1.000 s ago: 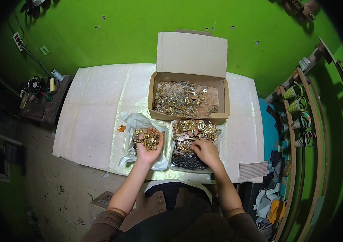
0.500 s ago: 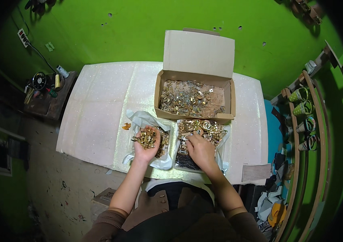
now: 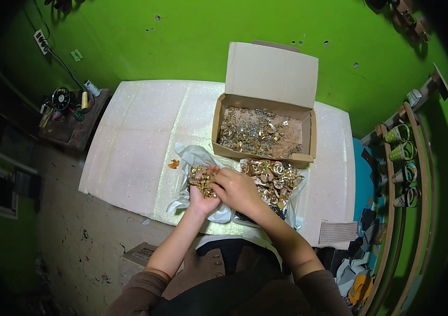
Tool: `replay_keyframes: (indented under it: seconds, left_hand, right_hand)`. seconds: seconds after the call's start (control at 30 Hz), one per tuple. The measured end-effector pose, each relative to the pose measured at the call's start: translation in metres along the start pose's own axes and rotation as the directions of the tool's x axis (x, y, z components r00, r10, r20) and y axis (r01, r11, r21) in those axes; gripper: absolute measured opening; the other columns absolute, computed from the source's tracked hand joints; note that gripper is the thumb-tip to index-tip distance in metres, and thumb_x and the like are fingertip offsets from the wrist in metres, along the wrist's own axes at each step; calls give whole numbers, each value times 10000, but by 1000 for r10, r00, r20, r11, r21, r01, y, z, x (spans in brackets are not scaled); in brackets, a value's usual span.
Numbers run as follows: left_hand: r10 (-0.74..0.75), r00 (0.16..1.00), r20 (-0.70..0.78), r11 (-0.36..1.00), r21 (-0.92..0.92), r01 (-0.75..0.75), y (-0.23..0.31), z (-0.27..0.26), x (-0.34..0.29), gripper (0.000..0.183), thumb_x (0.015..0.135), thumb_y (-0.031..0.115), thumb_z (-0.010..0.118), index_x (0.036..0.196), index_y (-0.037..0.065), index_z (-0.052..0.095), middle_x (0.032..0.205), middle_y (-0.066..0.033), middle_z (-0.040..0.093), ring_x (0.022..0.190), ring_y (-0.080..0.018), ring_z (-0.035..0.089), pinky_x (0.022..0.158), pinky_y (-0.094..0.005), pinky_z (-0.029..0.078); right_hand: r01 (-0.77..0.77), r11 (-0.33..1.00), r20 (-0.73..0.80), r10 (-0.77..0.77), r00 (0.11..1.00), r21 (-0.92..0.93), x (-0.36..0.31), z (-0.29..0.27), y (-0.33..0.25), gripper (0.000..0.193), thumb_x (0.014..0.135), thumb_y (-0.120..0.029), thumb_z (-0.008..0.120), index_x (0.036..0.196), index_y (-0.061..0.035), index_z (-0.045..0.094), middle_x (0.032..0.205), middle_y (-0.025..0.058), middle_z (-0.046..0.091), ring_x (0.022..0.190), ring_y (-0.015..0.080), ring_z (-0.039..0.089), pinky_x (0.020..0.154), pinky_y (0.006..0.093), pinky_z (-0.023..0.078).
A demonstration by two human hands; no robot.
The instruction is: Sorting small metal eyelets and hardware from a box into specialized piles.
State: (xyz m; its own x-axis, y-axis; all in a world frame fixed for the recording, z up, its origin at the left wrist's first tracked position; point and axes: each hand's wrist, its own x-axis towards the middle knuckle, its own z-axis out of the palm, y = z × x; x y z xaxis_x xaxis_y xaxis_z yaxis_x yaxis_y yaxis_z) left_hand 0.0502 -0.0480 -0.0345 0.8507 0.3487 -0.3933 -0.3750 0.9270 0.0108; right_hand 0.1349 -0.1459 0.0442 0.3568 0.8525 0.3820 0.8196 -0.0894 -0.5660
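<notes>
Left hand (image 3: 201,200) cupped like bowl, fingers loosely spread, full of gold bits (image 3: 196,178), over white bag (image 3: 194,152) on near side of table (image 3: 134,131). Right hand (image 3: 237,190) touching; can't tell if fingers pinch. Open box (image 3: 271,73) farther back.

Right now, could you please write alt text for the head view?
A person's left hand cups small gold-coloured pieces while the right hand reaches over them. Beyond, an open cardboard box of small parts stands on a white tabletop.
</notes>
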Motion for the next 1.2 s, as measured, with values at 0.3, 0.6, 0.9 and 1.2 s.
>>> replay_keyframes:
  seconds: [0.3,0.6,0.9,1.2]
  left_hand:
    - [41,999,-16,998,41,-40,-6,-6,7,254,867,215,403,896,35,580,920,-101,603,909,-220,558,858,-344,438]
    - [90,996,26,995,39,-91,-8,-13,9,260,857,205,400,905,8,564,936,-114,586,921,-234,541,880,-343,420]
    - [87,991,-103,996,45,-82,-13,2,1,219,827,234,465,916,66,572,934,-76,591,913,-216,546,852,-338,436]
    - [15,993,-121,992,-119,-30,-9,8,3,160,825,159,484,881,39,573,898,-81,593,881,-214,554,900,-367,438]
  right_hand:
    - [78,994,56,-74,996,-78,3,12,-14,177,704,-236,619,751,-66,621,799,67,582,747,230,595,599,327,485]
    - [-28,983,29,34,999,-184,-1,31,-10,175,701,-229,612,668,-58,625,709,92,602,683,248,601,575,347,487]
    - [-317,888,176,272,946,334,-1,1,6,182,727,-184,644,813,-25,655,672,83,598,549,157,550,522,273,432]
    - [-490,863,82,483,872,125,-35,-48,51,169,754,-186,613,817,-35,654,785,110,613,636,214,589,578,303,467]
